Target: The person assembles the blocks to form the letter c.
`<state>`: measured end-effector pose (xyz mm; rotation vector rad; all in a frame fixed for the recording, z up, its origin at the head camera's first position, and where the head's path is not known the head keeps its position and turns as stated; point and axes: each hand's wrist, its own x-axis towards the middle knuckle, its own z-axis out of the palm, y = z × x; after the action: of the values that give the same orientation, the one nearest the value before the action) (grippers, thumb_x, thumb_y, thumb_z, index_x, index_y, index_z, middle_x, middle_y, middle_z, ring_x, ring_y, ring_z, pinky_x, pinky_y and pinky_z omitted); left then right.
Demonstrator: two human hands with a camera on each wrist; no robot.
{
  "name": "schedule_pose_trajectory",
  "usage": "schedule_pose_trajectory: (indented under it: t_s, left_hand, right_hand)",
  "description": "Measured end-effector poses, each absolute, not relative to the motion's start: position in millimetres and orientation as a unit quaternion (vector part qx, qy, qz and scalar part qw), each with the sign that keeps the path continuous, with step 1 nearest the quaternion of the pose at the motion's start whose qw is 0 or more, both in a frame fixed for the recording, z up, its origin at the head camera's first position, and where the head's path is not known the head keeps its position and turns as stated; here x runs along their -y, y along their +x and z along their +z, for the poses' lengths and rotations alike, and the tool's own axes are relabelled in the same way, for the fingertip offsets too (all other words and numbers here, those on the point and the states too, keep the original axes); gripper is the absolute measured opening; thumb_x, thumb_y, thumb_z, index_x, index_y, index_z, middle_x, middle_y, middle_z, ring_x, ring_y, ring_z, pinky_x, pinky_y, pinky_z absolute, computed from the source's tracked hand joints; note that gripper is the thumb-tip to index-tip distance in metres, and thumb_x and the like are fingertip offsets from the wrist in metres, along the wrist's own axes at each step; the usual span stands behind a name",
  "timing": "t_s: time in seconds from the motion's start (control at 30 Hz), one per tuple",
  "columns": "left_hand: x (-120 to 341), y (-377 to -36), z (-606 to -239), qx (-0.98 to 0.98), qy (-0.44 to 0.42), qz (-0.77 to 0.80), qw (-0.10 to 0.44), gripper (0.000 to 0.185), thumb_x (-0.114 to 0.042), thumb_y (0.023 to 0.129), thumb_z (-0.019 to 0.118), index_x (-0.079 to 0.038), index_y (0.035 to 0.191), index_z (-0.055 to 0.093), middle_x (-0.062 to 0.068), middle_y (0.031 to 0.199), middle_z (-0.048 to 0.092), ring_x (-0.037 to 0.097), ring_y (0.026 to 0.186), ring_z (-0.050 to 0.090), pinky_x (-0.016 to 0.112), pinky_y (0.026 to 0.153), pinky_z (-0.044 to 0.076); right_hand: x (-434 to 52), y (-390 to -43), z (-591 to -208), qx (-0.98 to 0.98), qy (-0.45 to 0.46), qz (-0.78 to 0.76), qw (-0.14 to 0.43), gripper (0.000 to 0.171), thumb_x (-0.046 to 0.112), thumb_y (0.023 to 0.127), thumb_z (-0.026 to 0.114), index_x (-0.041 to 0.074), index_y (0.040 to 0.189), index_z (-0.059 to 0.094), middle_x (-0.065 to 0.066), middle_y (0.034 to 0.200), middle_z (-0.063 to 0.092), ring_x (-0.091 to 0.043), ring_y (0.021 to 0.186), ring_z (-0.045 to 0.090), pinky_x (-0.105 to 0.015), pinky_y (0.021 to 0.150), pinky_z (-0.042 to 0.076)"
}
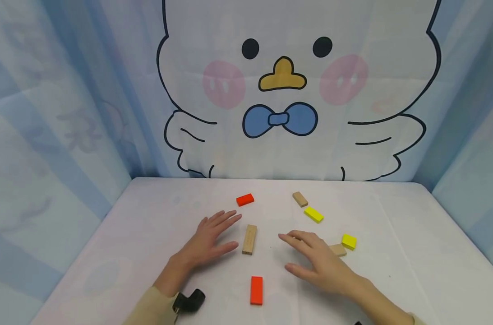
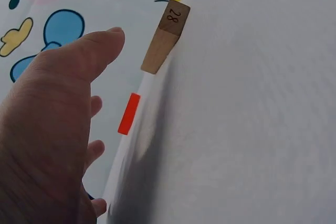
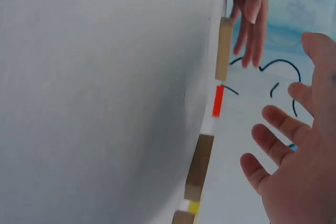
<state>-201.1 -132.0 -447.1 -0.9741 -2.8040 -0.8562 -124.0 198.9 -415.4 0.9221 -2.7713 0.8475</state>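
Lying flat near the middle of the table [image 1: 149,216], a plain wooden block [image 1: 249,239] sits between two hands. Its smooth rectangular body runs lengthwise toward the back edge, and one end bears an inked "28". Just left of it, the left hand [image 1: 207,241] rests with fingers spread, holding nothing; the right hand [image 1: 319,264] hovers opposite, fingers likewise straight and empty. A glossy red block [image 1: 256,290] lies nearer the front edge. Wrinkled white cloth covers the table; a cartoon-bird curtain [image 1: 283,90] hangs behind.
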Motion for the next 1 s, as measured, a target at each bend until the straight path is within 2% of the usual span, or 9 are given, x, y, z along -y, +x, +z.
schedule_pose_trajectory:
  t_s: [0.23, 0.47, 0.7, 0.87, 1.0]
  left_hand:
    - [120.6, -209.3, -450.2, 0.901, -0.342, -0.267, 0.014, 0.066, -0.050, 0.094, 0.066, -0.028, 0.153, 0.047, -0.004, 0.157, 0.042, 0.029, 0.147, 0.029, 0.072, 0.110, 0.014]
    - [109.8, -212.8, -448.4, 0.895, -0.367, -0.252, 0.000, 0.062, -0.053, 0.093, 0.065, -0.029, 0.149, 0.053, -0.007, 0.156, 0.043, 0.025, 0.147, 0.030, 0.071, 0.110, 0.011]
    - [107.4, -214.8, -443.6, 0.895, -0.373, -0.244, -0.004, 0.054, -0.050, 0.092, 0.065, -0.030, 0.142, 0.060, -0.007, 0.152, 0.049, 0.026, 0.145, 0.034, 0.071, 0.110, 0.010]
    - [106.1, -214.8, -444.4, 0.900, -0.360, -0.244, -0.016, 0.055, -0.052, 0.091, 0.066, -0.031, 0.142, 0.060, -0.008, 0.147, 0.053, 0.024, 0.143, 0.037, 0.070, 0.111, 0.008]
    - [105.1, -215.0, -447.2, 0.906, -0.348, -0.240, -0.017, 0.057, -0.053, 0.091, 0.066, -0.031, 0.143, 0.060, -0.008, 0.146, 0.054, 0.022, 0.142, 0.038, 0.069, 0.112, 0.009]
  right_hand:
    - [-170.0, -121.3, -424.0, 0.849, 0.459, 0.259, 0.031, 0.049, 0.041, 0.101, 0.062, 0.023, 0.146, 0.055, 0.010, 0.127, 0.054, -0.008, 0.113, 0.051, -0.033, 0.094, 0.047]
    - [-155.2, -119.0, -428.5, 0.819, 0.520, 0.242, 0.008, 0.043, 0.041, 0.102, 0.060, 0.025, 0.142, 0.058, 0.013, 0.109, 0.057, -0.002, 0.095, 0.050, -0.020, 0.085, 0.042]
    - [-151.2, -116.4, -427.0, 0.825, 0.530, 0.196, 0.006, 0.037, 0.045, 0.102, 0.057, 0.031, 0.137, 0.062, 0.015, 0.099, 0.053, 0.001, 0.088, 0.048, -0.017, 0.083, 0.038]
    - [-151.5, -116.6, -427.6, 0.833, 0.525, 0.170, -0.026, 0.035, 0.050, 0.103, 0.053, 0.035, 0.133, 0.063, 0.014, 0.101, 0.046, 0.000, 0.089, 0.044, -0.019, 0.082, 0.037]
    - [-152.4, -117.1, -427.7, 0.835, 0.524, 0.166, -0.032, 0.032, 0.050, 0.103, 0.052, 0.035, 0.129, 0.064, 0.014, 0.104, 0.046, 0.000, 0.093, 0.045, -0.022, 0.084, 0.038]
